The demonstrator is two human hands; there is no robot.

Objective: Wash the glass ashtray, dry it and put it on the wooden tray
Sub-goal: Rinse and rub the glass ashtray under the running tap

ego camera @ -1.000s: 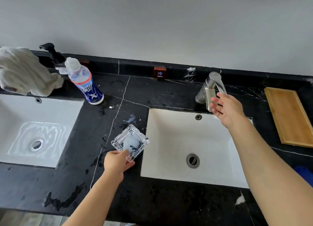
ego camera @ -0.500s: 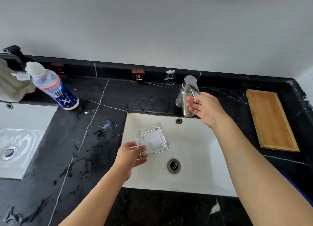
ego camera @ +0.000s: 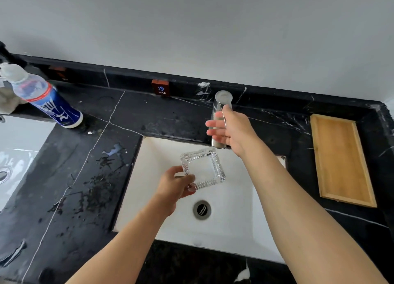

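The left hand [ego camera: 173,185] grips the glass ashtray [ego camera: 202,168] by its near-left corner and holds it above the white sink [ego camera: 232,224], between the drain [ego camera: 202,209] and the tap [ego camera: 220,117]. The right hand [ego camera: 231,132] rests on the tap lever with its fingers half spread, and it covers the lower part of the tap. The wooden tray [ego camera: 341,160] lies empty on the black counter [ego camera: 166,117] to the right; at the left a bottle [ego camera: 45,100] stands, and a 2nd sink [ego camera: 19,156] is cut off by the frame edge.
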